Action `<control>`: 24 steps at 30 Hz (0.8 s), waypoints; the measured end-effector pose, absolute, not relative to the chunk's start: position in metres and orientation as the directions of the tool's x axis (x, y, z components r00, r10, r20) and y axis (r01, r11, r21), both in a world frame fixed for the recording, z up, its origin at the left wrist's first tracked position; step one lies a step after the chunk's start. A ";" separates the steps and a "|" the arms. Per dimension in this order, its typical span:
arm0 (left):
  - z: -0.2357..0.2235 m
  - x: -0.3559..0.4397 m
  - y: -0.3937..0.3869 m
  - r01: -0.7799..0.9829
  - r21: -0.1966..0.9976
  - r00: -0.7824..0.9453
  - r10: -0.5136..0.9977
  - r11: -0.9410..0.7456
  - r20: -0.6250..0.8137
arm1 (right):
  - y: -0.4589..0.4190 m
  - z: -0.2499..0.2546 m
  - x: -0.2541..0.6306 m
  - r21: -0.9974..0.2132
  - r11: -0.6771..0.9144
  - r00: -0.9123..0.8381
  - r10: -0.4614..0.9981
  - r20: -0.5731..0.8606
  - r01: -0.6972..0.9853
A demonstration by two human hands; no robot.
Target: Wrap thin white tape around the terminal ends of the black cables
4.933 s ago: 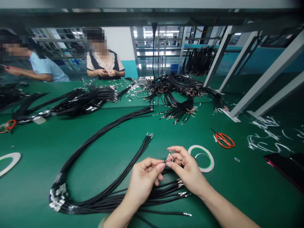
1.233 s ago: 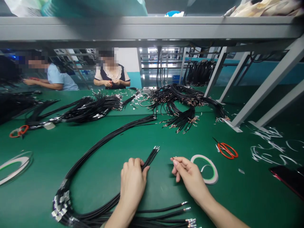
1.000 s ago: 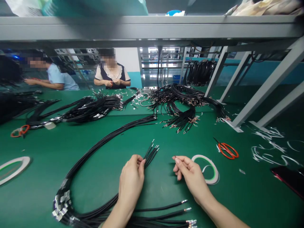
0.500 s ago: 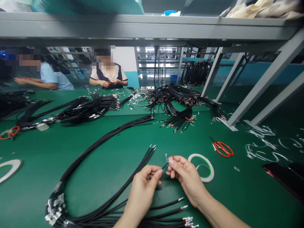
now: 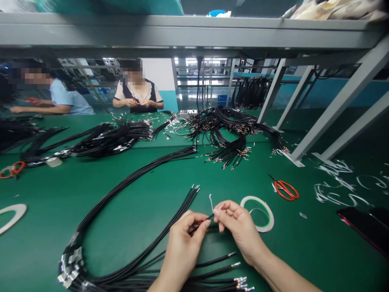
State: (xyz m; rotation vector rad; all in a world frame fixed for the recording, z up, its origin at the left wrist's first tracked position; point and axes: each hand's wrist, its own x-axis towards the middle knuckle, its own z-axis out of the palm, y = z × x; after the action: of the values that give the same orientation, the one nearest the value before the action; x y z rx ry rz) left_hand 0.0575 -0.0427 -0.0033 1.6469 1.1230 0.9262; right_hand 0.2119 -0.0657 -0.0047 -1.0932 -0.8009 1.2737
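My left hand [image 5: 184, 243] is closed, with a single black cable [image 5: 210, 217] pinched between thumb and forefinger. My right hand [image 5: 240, 227] pinches the same cable near its tip, just to the right of the left fingers. A thin white strip [image 5: 210, 199] sticks up beside the right fingertips. The cable belongs to a black cable bundle [image 5: 105, 205] that curves over the table and is wrapped with silvery tape [image 5: 71, 263] at the left. Loose cable tips [image 5: 194, 189] point away behind my hands. Finished-looking metal ends [image 5: 240, 284] lie below them.
On the green table [image 5: 146, 235] lie a roll of white tape [image 5: 272, 219], orange-handled scissors [image 5: 287, 190] and white scraps [image 5: 334, 194]. More cable piles [image 5: 115, 136] lie at the back. Grey posts [image 5: 337, 105] stand at right. Two people [image 5: 138, 95] work across the table.
My left hand has left the bundle's loose tips, drawn out one cable and brought it to my right hand. The right fingers now close around its end; the white strip stands higher.
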 end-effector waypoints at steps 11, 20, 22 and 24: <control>0.011 0.065 -0.043 0.259 0.893 0.358 0.896 -0.367 0.264 | -0.066 0.008 0.231 -0.991 0.033 0.287 0.958 -0.006 -0.131; 0.008 0.064 -0.044 0.278 0.802 0.371 0.829 -0.529 0.418 | -0.080 0.018 0.228 -0.999 0.024 0.172 0.985 0.029 0.034; 0.009 0.064 -0.044 0.260 0.803 0.357 0.826 -0.536 0.435 | -0.083 0.018 0.224 -0.998 0.002 0.130 0.991 0.009 0.058; 0.009 0.065 -0.045 0.255 0.796 0.352 0.819 -0.549 0.452 | -0.085 0.017 0.221 -0.997 -0.014 0.101 0.995 -0.007 0.071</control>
State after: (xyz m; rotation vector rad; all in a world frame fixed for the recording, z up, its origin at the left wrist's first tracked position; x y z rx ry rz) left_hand 0.0649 -0.0450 0.0095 1.9977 0.9316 1.1730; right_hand 0.2206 -0.0849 0.0169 -1.3151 -1.1807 1.1075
